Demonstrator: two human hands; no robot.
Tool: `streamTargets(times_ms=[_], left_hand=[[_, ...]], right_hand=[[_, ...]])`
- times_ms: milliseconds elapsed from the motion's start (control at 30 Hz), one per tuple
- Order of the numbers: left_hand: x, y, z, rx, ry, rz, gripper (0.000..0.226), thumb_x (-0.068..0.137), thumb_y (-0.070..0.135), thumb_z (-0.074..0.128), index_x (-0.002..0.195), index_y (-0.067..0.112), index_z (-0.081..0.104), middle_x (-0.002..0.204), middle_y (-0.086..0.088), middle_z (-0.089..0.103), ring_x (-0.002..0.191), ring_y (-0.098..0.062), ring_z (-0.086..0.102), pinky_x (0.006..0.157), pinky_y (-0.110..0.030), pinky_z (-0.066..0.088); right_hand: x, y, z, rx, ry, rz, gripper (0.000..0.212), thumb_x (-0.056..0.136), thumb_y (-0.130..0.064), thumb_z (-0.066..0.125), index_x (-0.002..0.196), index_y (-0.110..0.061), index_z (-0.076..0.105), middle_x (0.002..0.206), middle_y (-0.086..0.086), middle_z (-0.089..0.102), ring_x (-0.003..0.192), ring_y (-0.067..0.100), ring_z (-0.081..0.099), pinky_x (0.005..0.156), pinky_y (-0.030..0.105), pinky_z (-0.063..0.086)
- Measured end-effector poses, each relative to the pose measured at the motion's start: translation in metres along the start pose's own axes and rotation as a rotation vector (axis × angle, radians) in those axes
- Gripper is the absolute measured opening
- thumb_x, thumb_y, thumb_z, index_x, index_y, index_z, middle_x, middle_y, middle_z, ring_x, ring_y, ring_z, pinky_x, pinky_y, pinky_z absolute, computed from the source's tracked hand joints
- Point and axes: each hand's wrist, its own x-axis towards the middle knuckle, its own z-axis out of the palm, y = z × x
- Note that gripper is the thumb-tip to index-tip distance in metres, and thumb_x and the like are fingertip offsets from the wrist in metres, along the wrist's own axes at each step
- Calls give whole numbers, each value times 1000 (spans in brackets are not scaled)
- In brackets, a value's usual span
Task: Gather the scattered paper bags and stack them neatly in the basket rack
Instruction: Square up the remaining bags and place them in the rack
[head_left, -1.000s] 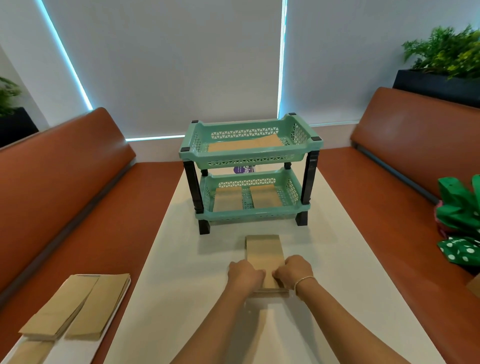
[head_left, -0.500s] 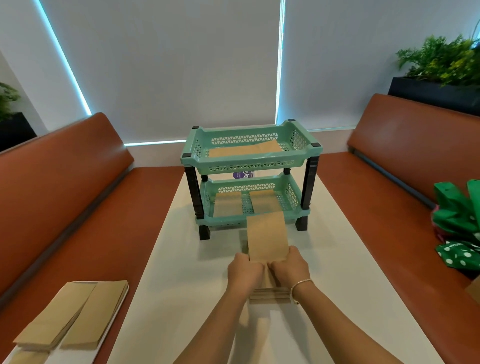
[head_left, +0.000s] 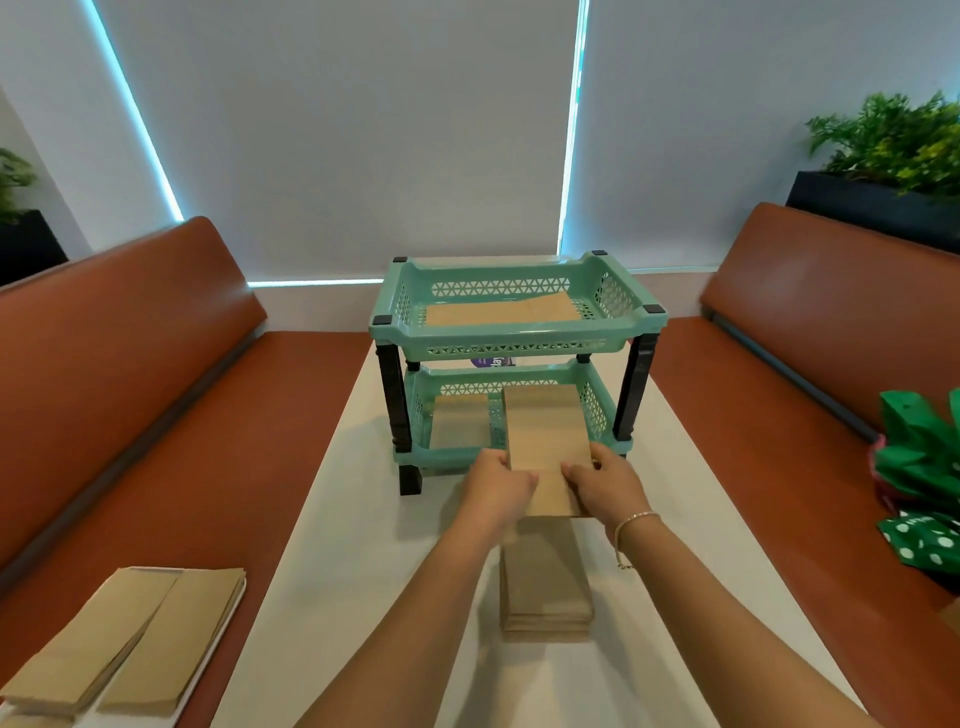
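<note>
A brown paper bag (head_left: 545, 436) is held flat between my left hand (head_left: 496, 486) and my right hand (head_left: 605, 483). Its far end reaches over the front rim into the right side of the lower tier of the mint-green basket rack (head_left: 511, 348). Another bag (head_left: 460, 423) lies in the left of that lower tier. The top tier holds flat brown bags (head_left: 501, 314). A small stack of bags (head_left: 545, 582) rests on the table below my hands. Two more piles of bags (head_left: 119, 644) lie on the left bench seat.
The rack stands at the far end of a narrow white table (head_left: 332, 561) between two brown benches (head_left: 104, 353). Green wrapping with white dots (head_left: 924, 493) sits on the right bench. Planters stand behind both benches.
Both hands lifted one bag off the table stack and carried it forward, so its far end now pokes into the rack's lower tier.
</note>
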Motion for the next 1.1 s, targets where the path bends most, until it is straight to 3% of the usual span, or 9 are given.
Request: streamTargets(times_ms=[33,100,167,267,400,533,700,833,1100], left_hand=[[6,7,-1,2,-5,0,7,88,11,61,89,15,56,104,-7,63,102,-25,60,89,-34,50],[26,16,-1,62,1,-17,21,89,16,61,108,8,59,111,-9,64,103,-26,60,85,-31,49],[47,24,0,127,-1,-35,27,88,19,61,112,7,61,110,-8,65,99,-25,61,79,-30,47],[78,35,1,152,7,-56,23,86,13,59,108,6,65,109,-11,67,95,-26,63,77,-31,51],[120,47,5,211,28,-58,19,88,11,56,101,4,68,105,-12,69,92,-25,65,81,-27,52],[151,46,13,303,13,-47,13,83,9,56,83,3,68,95,-13,70,91,-26,66,84,-30,55],[174,33,25,445,-31,-52,15,87,18,56,80,6,61,85,-6,62,82,-20,58,70,-24,45],[182,18,38,532,-31,-81,32,88,26,58,109,2,64,114,-12,65,105,-26,60,80,-26,46],[186,8,53,616,31,-90,36,91,22,55,120,-1,57,126,-15,59,115,-26,56,91,-26,45]], right_hand=[[8,-6,-1,-9,11,-7,26,89,-9,55,115,-10,58,109,5,61,98,26,57,90,40,50],[25,-18,-3,-63,19,-25,21,88,-3,50,106,-8,59,99,5,56,92,25,52,82,36,48],[46,-27,-3,-141,25,-44,20,86,-1,48,99,-9,62,96,10,60,95,29,54,85,38,47],[77,-35,-1,-185,40,-15,34,87,-6,51,120,-9,60,113,14,64,105,33,58,92,32,48],[123,-38,6,-235,9,-23,15,84,-8,54,92,-10,67,92,13,68,90,34,64,84,44,54],[156,-34,13,-384,23,-29,21,83,-7,53,97,-8,69,103,11,67,98,30,60,82,25,46],[179,-19,21,-517,-8,43,13,85,-10,53,92,-8,64,113,13,62,103,29,57,81,25,42],[183,-7,27,-574,3,57,25,84,-7,52,105,0,65,114,16,62,106,31,57,85,28,45],[184,0,35,-739,-48,96,26,89,-8,50,110,-1,63,116,14,64,109,27,60,89,28,46]])
